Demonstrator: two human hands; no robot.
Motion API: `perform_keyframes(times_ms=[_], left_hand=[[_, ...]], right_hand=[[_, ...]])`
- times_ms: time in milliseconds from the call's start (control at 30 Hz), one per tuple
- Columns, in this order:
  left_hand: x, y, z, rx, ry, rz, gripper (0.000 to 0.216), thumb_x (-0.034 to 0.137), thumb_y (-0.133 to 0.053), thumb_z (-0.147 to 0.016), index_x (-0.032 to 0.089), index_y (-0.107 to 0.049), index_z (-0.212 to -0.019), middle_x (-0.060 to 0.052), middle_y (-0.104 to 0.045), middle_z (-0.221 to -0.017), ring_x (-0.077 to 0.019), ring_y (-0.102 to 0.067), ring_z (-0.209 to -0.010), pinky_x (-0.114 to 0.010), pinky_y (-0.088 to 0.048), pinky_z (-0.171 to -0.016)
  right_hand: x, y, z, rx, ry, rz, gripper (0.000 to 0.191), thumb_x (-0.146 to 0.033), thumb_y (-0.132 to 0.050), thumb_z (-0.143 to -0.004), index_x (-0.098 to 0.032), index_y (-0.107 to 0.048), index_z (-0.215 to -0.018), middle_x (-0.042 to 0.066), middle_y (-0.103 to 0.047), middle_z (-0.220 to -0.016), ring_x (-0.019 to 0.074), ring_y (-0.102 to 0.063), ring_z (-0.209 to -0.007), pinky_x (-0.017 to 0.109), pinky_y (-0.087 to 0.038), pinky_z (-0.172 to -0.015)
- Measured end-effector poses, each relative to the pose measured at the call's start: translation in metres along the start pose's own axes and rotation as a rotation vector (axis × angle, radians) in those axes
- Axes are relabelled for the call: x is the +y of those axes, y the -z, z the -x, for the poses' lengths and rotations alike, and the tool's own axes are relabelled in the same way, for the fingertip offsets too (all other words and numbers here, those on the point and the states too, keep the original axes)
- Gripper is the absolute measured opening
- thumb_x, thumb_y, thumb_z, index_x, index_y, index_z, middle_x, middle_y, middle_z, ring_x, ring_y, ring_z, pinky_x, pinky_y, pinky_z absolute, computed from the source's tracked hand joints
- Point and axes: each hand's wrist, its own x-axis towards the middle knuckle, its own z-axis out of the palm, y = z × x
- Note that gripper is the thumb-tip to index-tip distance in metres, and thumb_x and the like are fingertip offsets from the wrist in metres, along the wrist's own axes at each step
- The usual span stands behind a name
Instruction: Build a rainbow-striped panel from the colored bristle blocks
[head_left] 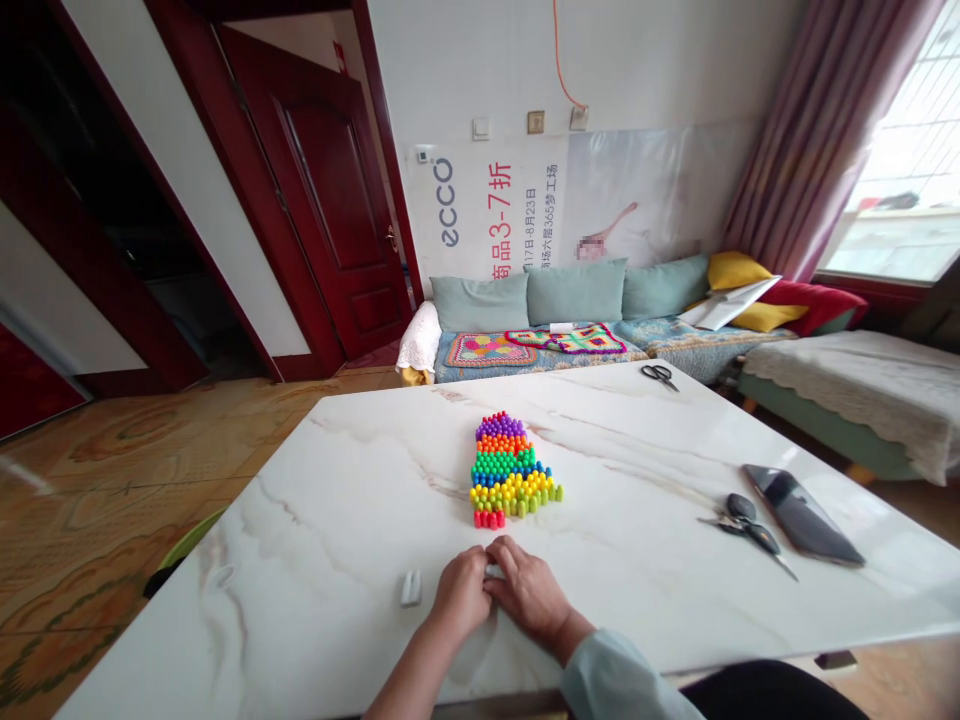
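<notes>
Both my hands rest together on the white marble table (337, 500) near its front edge. My left hand (459, 592) and my right hand (528, 590) have their fingers curled and pinch a small pale object (493, 571) between them; I cannot make out what it is. A small white piece (410, 587) lies on the table just left of my left hand. Beyond my hands stands a cluster of coloured pegs (510, 470), in rows of purple, orange, green, blue, yellow and red.
Keys (742, 520) and a dark phone (801, 514) lie at the right of the table. Scissors (658, 375) lie at the far edge. A sofa (585, 320) with cushions stands behind the table, a red door (337, 200) at the left.
</notes>
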Motion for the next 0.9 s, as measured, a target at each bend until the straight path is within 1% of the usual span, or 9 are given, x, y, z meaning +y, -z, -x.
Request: perform_keyframes(times_ms=[100,200,300,367,467,567,700,800,900], left_hand=[[0.002,-0.004,0.000,0.054,0.051,0.006,0.029,0.001,-0.050,-0.067,0.018,-0.066,-0.083,-0.008,-0.069,-0.083,-0.0231,-0.066,-0.079,-0.027,-0.044,-0.068],[0.000,-0.011,0.003,0.167,0.061,0.024,0.025,0.004,-0.049,-0.071,0.019,-0.064,-0.085,-0.006,-0.068,-0.086,-0.0210,-0.065,-0.082,-0.027,-0.044,-0.072],[-0.001,-0.017,0.008,0.269,0.061,0.073,0.021,0.007,-0.050,-0.074,0.020,-0.063,-0.086,-0.004,-0.066,-0.083,-0.0191,-0.063,-0.080,-0.026,-0.044,-0.073],[-0.001,-0.018,0.011,0.301,0.052,0.146,0.017,0.011,-0.052,-0.077,0.020,-0.063,-0.086,-0.002,-0.065,-0.080,-0.0171,-0.062,-0.074,-0.025,-0.044,-0.070],[0.000,-0.015,0.013,0.338,0.006,0.295,0.010,0.018,-0.055,-0.081,0.021,-0.064,-0.084,-0.001,-0.064,-0.078,-0.0144,-0.060,-0.069,-0.023,-0.044,-0.067],[0.000,-0.011,0.014,0.369,-0.039,0.402,0.011,0.021,-0.054,-0.083,0.021,-0.065,-0.082,-0.001,-0.063,-0.079,-0.0137,-0.060,-0.071,-0.022,-0.045,-0.069],[0.001,-0.011,0.015,0.376,-0.048,0.415,0.011,0.017,-0.055,-0.082,0.021,-0.066,-0.083,-0.001,-0.064,-0.081,-0.0140,-0.061,-0.074,-0.023,-0.045,-0.072],[0.000,-0.013,0.015,0.352,-0.059,0.420,0.012,0.017,-0.058,-0.081,0.022,-0.068,-0.085,-0.001,-0.066,-0.083,-0.0135,-0.061,-0.073,-0.023,-0.045,-0.071],[-0.003,-0.015,0.013,0.355,-0.038,0.437,0.015,0.019,-0.059,-0.081,0.023,-0.068,-0.092,0.000,-0.068,-0.086,-0.0133,-0.061,-0.072,-0.023,-0.047,-0.072]], right_hand=[[0.002,-0.004,-0.001,0.080,0.006,0.042,0.012,-0.023,-0.047,-0.093,-0.020,-0.051,-0.104,0.004,-0.059,-0.098,0.0155,-0.061,-0.087,0.025,-0.049,-0.074],[0.000,-0.002,-0.002,0.113,0.008,0.105,0.008,-0.023,-0.047,-0.094,-0.020,-0.053,-0.099,0.003,-0.060,-0.091,0.0148,-0.059,-0.081,0.024,-0.048,-0.070],[-0.002,0.005,-0.001,0.119,-0.004,0.161,0.012,-0.027,-0.051,-0.093,-0.020,-0.056,-0.101,0.003,-0.060,-0.086,0.0170,-0.057,-0.080,0.026,-0.047,-0.068],[-0.003,0.010,0.000,0.143,-0.001,0.169,0.016,-0.029,-0.053,-0.092,-0.020,-0.057,-0.105,0.004,-0.062,-0.086,0.0187,-0.056,-0.083,0.028,-0.047,-0.070],[-0.001,0.016,0.003,0.224,0.026,0.130,0.020,-0.027,-0.051,-0.093,-0.019,-0.059,-0.110,0.006,-0.064,-0.093,0.0196,-0.056,-0.087,0.031,-0.048,-0.075],[0.005,0.019,0.006,0.295,0.024,0.065,0.021,-0.024,-0.046,-0.095,-0.019,-0.061,-0.109,0.008,-0.064,-0.099,0.0200,-0.056,-0.089,0.033,-0.050,-0.076],[0.011,0.010,0.013,0.254,-0.018,-0.112,0.025,-0.025,-0.047,-0.094,-0.020,-0.059,-0.116,0.008,-0.063,-0.101,0.0175,-0.059,-0.085,0.031,-0.052,-0.076],[0.011,0.001,0.019,0.238,-0.072,-0.206,0.027,-0.028,-0.051,-0.091,-0.019,-0.056,-0.116,0.007,-0.063,-0.095,0.0154,-0.060,-0.076,0.028,-0.053,-0.071],[0.016,-0.003,0.018,0.304,-0.161,-0.199,0.024,-0.032,-0.051,-0.090,-0.018,-0.058,-0.107,0.006,-0.064,-0.086,0.0153,-0.060,-0.071,0.028,-0.052,-0.068]])
